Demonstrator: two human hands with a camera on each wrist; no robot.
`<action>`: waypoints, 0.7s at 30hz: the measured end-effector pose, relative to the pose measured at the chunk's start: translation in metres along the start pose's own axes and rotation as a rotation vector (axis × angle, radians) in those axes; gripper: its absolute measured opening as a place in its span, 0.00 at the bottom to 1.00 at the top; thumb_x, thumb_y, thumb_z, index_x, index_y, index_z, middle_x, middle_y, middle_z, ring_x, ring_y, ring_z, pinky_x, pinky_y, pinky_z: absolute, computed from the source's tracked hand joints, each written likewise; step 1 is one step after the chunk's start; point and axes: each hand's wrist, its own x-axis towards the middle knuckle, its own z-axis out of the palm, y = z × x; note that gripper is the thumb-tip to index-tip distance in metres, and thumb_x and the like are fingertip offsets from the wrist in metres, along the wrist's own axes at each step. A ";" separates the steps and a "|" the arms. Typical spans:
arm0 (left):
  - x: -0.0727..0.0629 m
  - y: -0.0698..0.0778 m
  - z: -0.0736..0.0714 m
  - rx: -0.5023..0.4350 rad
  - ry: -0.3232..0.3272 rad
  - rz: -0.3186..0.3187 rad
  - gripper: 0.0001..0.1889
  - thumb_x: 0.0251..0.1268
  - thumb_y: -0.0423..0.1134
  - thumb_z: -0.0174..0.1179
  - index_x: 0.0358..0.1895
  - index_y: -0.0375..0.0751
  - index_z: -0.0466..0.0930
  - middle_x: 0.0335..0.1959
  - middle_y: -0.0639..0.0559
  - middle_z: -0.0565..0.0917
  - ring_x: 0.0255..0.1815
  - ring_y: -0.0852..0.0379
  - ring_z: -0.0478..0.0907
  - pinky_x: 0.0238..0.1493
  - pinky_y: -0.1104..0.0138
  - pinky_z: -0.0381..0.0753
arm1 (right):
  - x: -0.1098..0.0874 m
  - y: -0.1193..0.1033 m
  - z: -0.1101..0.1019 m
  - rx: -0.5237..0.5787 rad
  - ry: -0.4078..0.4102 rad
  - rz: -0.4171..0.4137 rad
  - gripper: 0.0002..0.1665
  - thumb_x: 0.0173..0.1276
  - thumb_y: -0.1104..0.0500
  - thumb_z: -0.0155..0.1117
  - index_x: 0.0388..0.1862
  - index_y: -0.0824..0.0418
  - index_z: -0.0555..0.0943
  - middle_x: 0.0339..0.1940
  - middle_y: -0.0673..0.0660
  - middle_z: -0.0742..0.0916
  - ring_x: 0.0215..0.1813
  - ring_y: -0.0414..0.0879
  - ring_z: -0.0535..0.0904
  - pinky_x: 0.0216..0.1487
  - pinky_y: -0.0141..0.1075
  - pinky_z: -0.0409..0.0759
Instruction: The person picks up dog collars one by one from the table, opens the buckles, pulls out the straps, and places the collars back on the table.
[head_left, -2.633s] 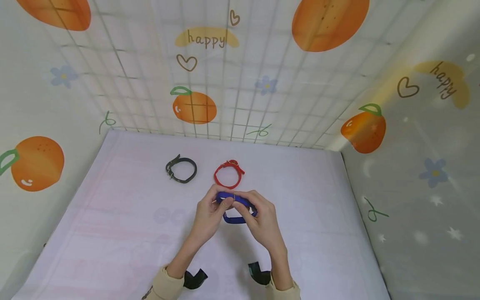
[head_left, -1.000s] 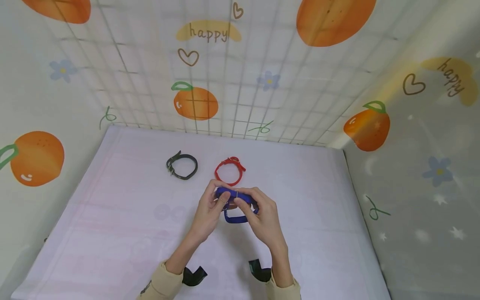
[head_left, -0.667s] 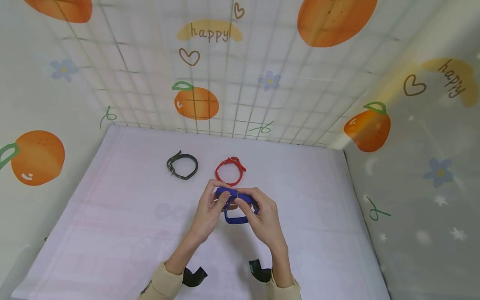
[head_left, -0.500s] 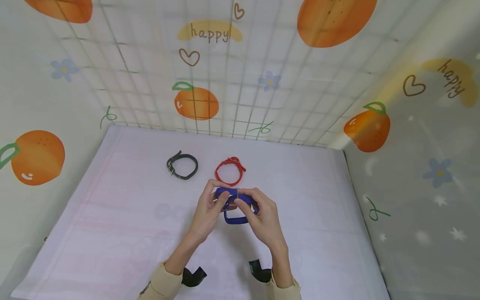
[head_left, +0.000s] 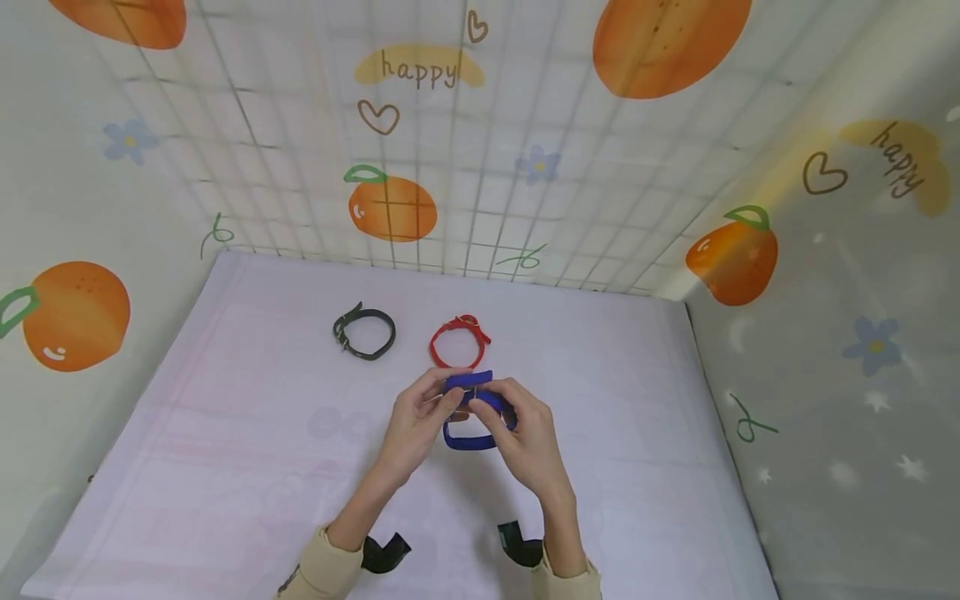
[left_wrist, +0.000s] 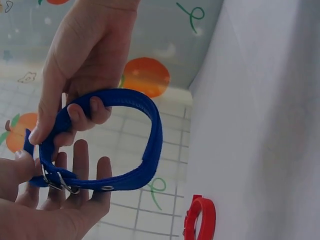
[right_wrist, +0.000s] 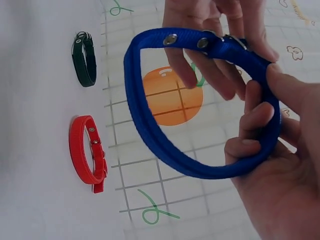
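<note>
A blue buckled collar (head_left: pixel 471 443) is held up between both hands above the table in the head view. My left hand (head_left: pixel 412 423) pinches its strap near the metal buckle (left_wrist: pixel 57 182), thumb against fingers. The strap's free end juts up and to the right between the hands. My right hand (head_left: pixel 527 432) grips the collar's right side beside the buckle; in the right wrist view its fingers curl through the loop from inside. Metal eyelets (right_wrist: pixel 171 39) show along the blue band. The left fingers partly hide the buckle in the head view.
Just beyond the hands a red collar (head_left: pixel 467 322) lies on the white-covered table (head_left: pixel 247 433). Left of it lies a dark green collar (head_left: pixel 392 330). Patterned cloth walls (head_left: pixel 292 192) enclose the back and sides. Dark curved pieces (head_left: pixel 519 543) sit by the sleeves.
The blue strap's end, earlier bent over toward the left hand, now stands out free, pointing right. My left hand has shifted slightly; my right hand keeps its grip. The other collars stay put.
</note>
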 end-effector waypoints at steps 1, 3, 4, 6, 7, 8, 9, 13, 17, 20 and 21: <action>0.000 -0.001 0.000 0.008 0.002 -0.003 0.18 0.84 0.41 0.59 0.69 0.42 0.78 0.63 0.36 0.86 0.53 0.58 0.90 0.61 0.58 0.90 | 0.000 0.000 0.000 0.002 0.006 0.000 0.07 0.77 0.59 0.71 0.51 0.56 0.86 0.42 0.51 0.90 0.39 0.40 0.83 0.39 0.30 0.85; -0.001 -0.002 -0.002 0.022 0.006 -0.013 0.18 0.83 0.40 0.61 0.69 0.43 0.79 0.62 0.37 0.87 0.52 0.55 0.91 0.60 0.61 0.90 | 0.000 0.000 0.000 0.004 0.018 0.001 0.07 0.77 0.59 0.70 0.51 0.56 0.86 0.41 0.51 0.90 0.38 0.40 0.83 0.40 0.30 0.85; -0.001 -0.003 -0.002 0.028 0.009 -0.019 0.18 0.82 0.40 0.61 0.68 0.43 0.79 0.62 0.37 0.87 0.52 0.53 0.91 0.60 0.62 0.90 | 0.000 0.000 -0.001 0.004 0.024 0.004 0.07 0.78 0.59 0.70 0.52 0.56 0.86 0.42 0.51 0.90 0.38 0.41 0.83 0.40 0.30 0.86; -0.001 -0.004 -0.003 0.041 0.011 -0.023 0.18 0.82 0.40 0.62 0.68 0.43 0.79 0.62 0.37 0.87 0.52 0.50 0.92 0.60 0.65 0.90 | 0.000 0.000 -0.002 -0.003 0.036 0.013 0.07 0.78 0.59 0.70 0.52 0.55 0.85 0.41 0.51 0.90 0.37 0.42 0.82 0.39 0.30 0.85; -0.001 -0.004 -0.004 0.045 0.012 -0.028 0.18 0.82 0.41 0.62 0.68 0.43 0.79 0.62 0.37 0.87 0.53 0.48 0.92 0.60 0.65 0.89 | 0.000 0.000 -0.002 -0.005 0.041 0.017 0.08 0.78 0.59 0.70 0.53 0.55 0.85 0.41 0.51 0.90 0.37 0.43 0.81 0.39 0.30 0.85; -0.001 -0.004 -0.004 0.047 0.012 -0.031 0.18 0.81 0.41 0.62 0.68 0.43 0.79 0.62 0.37 0.87 0.53 0.46 0.92 0.60 0.66 0.89 | 0.001 0.000 -0.002 -0.006 0.043 0.019 0.08 0.78 0.59 0.69 0.53 0.55 0.85 0.41 0.51 0.90 0.36 0.43 0.81 0.38 0.30 0.85; -0.001 -0.004 -0.005 0.050 0.012 -0.033 0.18 0.81 0.41 0.63 0.67 0.43 0.79 0.61 0.37 0.87 0.54 0.45 0.91 0.60 0.66 0.89 | 0.001 0.001 -0.002 -0.008 0.046 0.021 0.08 0.79 0.59 0.69 0.54 0.55 0.85 0.42 0.51 0.91 0.36 0.44 0.81 0.38 0.30 0.85; -0.002 -0.004 -0.006 0.059 0.005 -0.042 0.19 0.81 0.42 0.63 0.68 0.44 0.79 0.60 0.34 0.87 0.54 0.41 0.91 0.61 0.67 0.88 | 0.001 0.000 -0.002 -0.011 0.066 0.027 0.10 0.79 0.59 0.68 0.56 0.56 0.84 0.45 0.53 0.92 0.36 0.45 0.82 0.40 0.30 0.86; -0.002 -0.005 -0.006 0.066 -0.007 -0.042 0.19 0.81 0.42 0.63 0.68 0.43 0.79 0.60 0.31 0.86 0.53 0.40 0.91 0.62 0.67 0.88 | 0.001 -0.002 -0.002 0.000 0.079 0.033 0.11 0.79 0.60 0.68 0.58 0.57 0.84 0.48 0.54 0.93 0.38 0.48 0.84 0.44 0.31 0.87; -0.002 -0.006 -0.007 0.074 -0.011 -0.042 0.19 0.81 0.42 0.63 0.68 0.43 0.79 0.60 0.31 0.87 0.53 0.40 0.92 0.62 0.67 0.88 | 0.000 -0.003 -0.003 0.016 0.080 0.046 0.13 0.80 0.60 0.67 0.59 0.58 0.83 0.49 0.55 0.94 0.41 0.51 0.87 0.48 0.31 0.88; -0.002 -0.006 -0.007 0.076 -0.012 -0.042 0.19 0.81 0.42 0.63 0.68 0.43 0.79 0.60 0.31 0.87 0.53 0.40 0.92 0.62 0.67 0.88 | 0.000 -0.003 -0.003 0.020 0.080 0.051 0.13 0.80 0.60 0.67 0.60 0.58 0.83 0.50 0.55 0.94 0.42 0.51 0.88 0.49 0.31 0.89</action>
